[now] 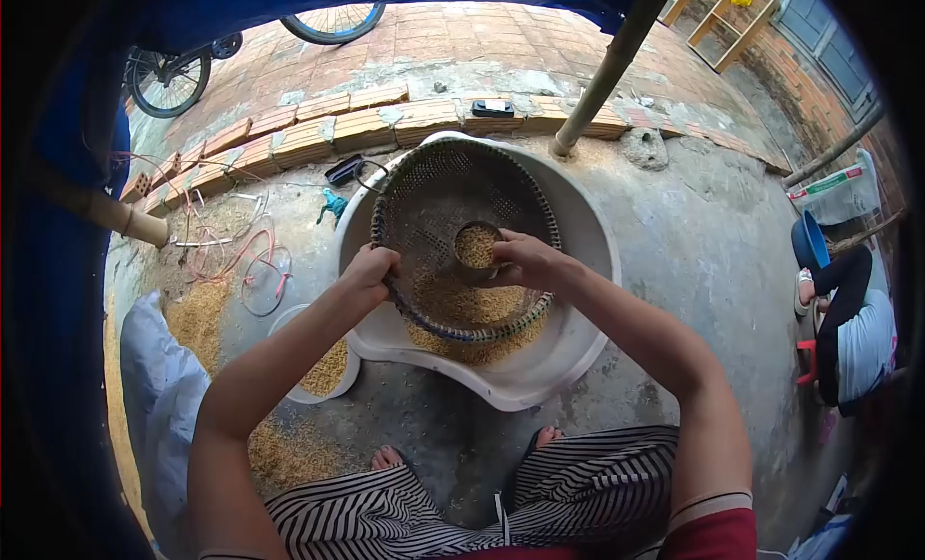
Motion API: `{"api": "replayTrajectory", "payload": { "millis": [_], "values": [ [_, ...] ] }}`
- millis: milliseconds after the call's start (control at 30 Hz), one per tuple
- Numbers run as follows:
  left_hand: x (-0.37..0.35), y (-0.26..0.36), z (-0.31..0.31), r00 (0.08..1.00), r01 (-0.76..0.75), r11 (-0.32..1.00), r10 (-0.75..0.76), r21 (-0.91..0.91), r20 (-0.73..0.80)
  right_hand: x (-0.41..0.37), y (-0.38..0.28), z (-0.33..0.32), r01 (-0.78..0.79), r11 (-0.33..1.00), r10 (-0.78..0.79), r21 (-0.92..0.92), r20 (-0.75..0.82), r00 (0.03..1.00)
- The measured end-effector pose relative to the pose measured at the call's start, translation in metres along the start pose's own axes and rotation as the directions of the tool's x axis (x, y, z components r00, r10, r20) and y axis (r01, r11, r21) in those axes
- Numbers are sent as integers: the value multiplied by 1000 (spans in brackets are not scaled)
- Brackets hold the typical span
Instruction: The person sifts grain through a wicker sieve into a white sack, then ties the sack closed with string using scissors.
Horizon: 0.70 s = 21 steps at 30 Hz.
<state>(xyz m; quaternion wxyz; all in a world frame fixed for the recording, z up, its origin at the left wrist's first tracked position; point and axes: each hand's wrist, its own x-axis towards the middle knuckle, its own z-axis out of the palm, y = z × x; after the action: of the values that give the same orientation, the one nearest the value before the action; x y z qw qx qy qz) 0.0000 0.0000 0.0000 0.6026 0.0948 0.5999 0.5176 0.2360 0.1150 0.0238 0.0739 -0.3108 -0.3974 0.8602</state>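
Note:
A round sieve point(443, 189) with a dark woven rim is tilted over a large white basin point(593, 223). My left hand point(371, 274) is closed on the sieve's left rim. In my right hand point(525, 261) is a small round metal bowl point(461, 234) full of yellowish grain, held inside the sieve. Loose grain point(472, 305) lies in the lower part of the sieve, and more grain shows in the basin below it. Left of the basin, a smaller white bowl point(354, 372) holds grain, partly hidden by my left forearm.
A bamboo pole point(617, 64) stands behind the basin by a low brick edging point(361, 129). Wires point(226, 261), spilled husks point(200, 314) and a white sack point(159, 367) are on the left. At the right sits another person point(862, 343) near a blue basin point(809, 240).

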Motion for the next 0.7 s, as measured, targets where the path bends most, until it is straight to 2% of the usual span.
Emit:
{"api": "replayTrajectory", "payload": {
  "millis": [67, 100, 200, 300, 367, 400, 467, 500, 533, 567, 600, 667, 700],
  "values": [
    [3, -7, 1, 997, 72, 997, -73, -34, -10, -4, -9, -3, 12, 987, -36, -160, -144, 989],
    [3, -1, -15, 997, 71, 997, -71, -6, -38, 7, -7, 6, 25, 991, -41, -131, -120, 992],
    [12, -15, -7, 987, 156, 987, -157, -19, -37, -7, -17, -5, 26, 991, -61, -129, -272, 961],
    [11, -14, -4, 986, 166, 983, -167, 76, -2, -8, -18, -9, -13, 990, -36, -141, -340, 940],
    [6, -17, 6, 958, -56, 962, 127, 267, -256, -2, -13, -17, 2, 994, -36, -108, -312, 950],
    [11, -16, 2, 959, -56, 963, 126, 265, -255, -2, -14, -19, 19, 996, -42, -84, -285, 958],
    [18, -15, -12, 993, 119, 971, -115, 209, -30, -4, -19, -24, 24, 998, -39, -59, -270, 962],
    [16, -16, -15, 992, 123, 971, -119, 206, -33, -7, -23, -23, 32, 999, -38, -29, -252, 967],
    [12, -17, -17, 959, 265, 954, -276, 143, 66, -12, -29, -21, 26, 999, -33, -31, -251, 967],
    [7, -16, -20, 894, 405, 909, -415, 95, 169, -18, -36, -19, 51, 997, -35, 60, -238, 971],
    [1, -13, -16, 896, 402, 911, -411, 89, 167, -22, -44, -17, 78, 986, -43, 146, -226, 973],
    [-13, -2, 0, 967, 239, 934, -253, 264, 19, -30, -56, -17, 128, 983, -99, 132, -208, 973],
    [-21, 5, 3, 966, 242, 934, -256, 262, 22, -35, -60, -21, 171, 976, -143, 133, -195, 970]
  ]
}}
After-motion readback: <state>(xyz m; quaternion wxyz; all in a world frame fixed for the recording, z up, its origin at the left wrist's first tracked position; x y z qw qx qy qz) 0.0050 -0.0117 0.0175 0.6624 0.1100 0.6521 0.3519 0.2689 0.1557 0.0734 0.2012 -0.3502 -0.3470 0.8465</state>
